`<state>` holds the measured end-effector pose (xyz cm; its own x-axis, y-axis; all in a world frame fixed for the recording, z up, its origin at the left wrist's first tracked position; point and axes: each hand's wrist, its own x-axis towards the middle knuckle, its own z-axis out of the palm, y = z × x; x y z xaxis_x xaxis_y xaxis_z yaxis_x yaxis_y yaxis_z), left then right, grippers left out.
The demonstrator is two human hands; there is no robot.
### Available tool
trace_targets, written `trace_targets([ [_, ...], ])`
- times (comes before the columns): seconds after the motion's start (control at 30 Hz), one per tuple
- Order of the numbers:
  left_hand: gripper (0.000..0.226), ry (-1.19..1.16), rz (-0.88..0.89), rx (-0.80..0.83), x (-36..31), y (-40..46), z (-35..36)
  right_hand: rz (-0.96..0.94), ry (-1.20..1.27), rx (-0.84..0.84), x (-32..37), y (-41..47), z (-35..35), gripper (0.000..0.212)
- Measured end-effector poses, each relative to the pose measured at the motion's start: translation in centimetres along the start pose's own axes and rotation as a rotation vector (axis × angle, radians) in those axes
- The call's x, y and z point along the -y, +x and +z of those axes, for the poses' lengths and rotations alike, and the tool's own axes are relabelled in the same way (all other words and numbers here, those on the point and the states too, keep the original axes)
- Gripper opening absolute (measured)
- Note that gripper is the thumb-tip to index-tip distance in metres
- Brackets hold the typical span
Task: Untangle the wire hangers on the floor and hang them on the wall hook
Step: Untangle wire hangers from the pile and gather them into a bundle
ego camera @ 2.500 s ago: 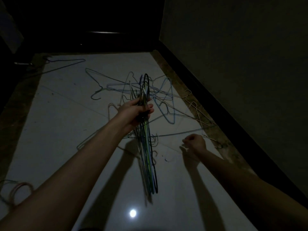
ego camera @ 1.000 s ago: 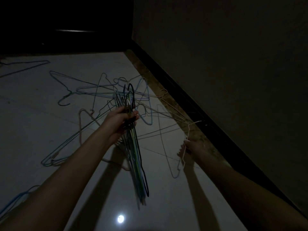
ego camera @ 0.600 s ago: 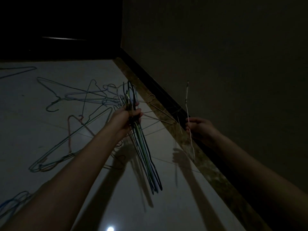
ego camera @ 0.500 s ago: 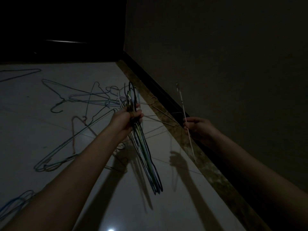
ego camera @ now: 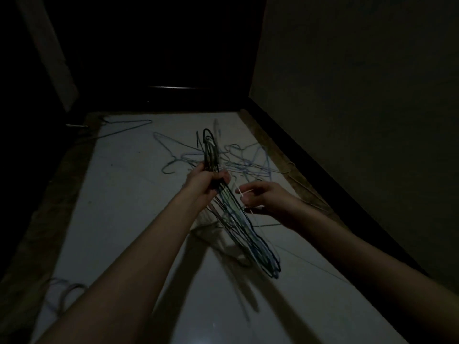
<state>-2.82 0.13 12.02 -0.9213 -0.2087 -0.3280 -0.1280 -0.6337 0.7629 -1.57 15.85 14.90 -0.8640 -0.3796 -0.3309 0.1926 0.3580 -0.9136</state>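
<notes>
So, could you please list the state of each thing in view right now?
Left hand: gripping the bundle of hangers by the necks.
Bundle of hangers: gathered, held off the floor, hooks up.
Right hand: pinching a thin white hanger beside the bundle.
White hanger: mostly hidden, blurred.
Tangled hangers: still on the floor, knotted.
Lone hanger: lying apart, far left.
Wall hook: not in view.

Floor hangers [ego camera: 238, 162] motion-blurred, doorway [ego camera: 161, 58] lost in darkness
</notes>
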Motion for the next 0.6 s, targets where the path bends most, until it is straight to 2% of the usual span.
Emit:
trace_targets([
  [0.1, 0.041, -0.015, 0.058, -0.042, -1.3, -0.4, -1.2, 0.000, -0.058, 0.042, 0.1, 1.0, 1.6, 0.030],
  [0.27, 0.060, -0.004, 0.060, -0.028, -1.9, -0.3, -2.8, 0.001, -0.113, 0.057, -0.6, 2.8, 2.6, 0.030],
  [0.33, 0.056, 0.078, 0.059, -0.024, -1.9, -0.1, -3.3, -0.002, -0.122, 0.081, -1.1, 3.8, 3.0, 0.029],
  [0.47, 0.036, 0.137, 0.114, -0.145, -1.7, 0.5, -4.7, 0.051, -0.115, 0.134, -2.8, 6.0, 4.5, 0.016],
  [0.6, 0.032, 0.130, 0.077, -0.237, -0.6, 1.3, -5.7, 0.210, -0.147, 0.041, -5.9, 7.1, 4.7, 0.011],
])
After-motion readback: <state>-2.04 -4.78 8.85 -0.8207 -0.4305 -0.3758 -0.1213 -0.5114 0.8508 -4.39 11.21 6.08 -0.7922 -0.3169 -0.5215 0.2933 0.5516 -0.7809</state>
